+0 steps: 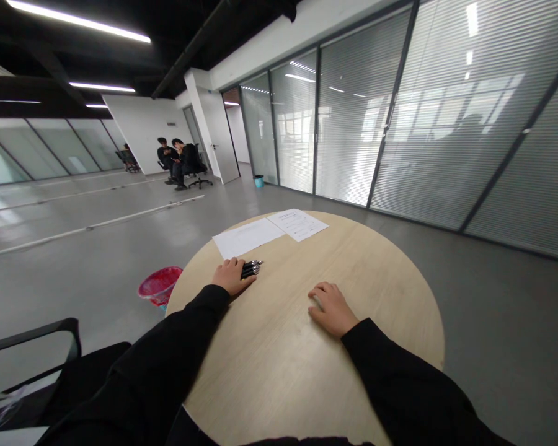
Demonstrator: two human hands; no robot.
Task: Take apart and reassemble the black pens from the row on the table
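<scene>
- Fingers of the left hand (234,277) are together, curled over a bundle of black pens (252,268); the bundle lies on the tabletop, pen tips projecting to the right.
- Fingers of the right hand (331,308) are together, lightly curved, and hold nothing.
- Surface: a round light-wood table (307,378) carries two white paper sheets (272,230) at its far edge, one printed.
- Room: a grey floor (88,297), a glazed partition with blinds (390,118), a red waste bin (159,285) beside the table, a black chair (32,365) at near left, and two seated persons (179,162) far off.
- Pose: both black-sleeved arms extend forward, hands palm down and well apart.
</scene>
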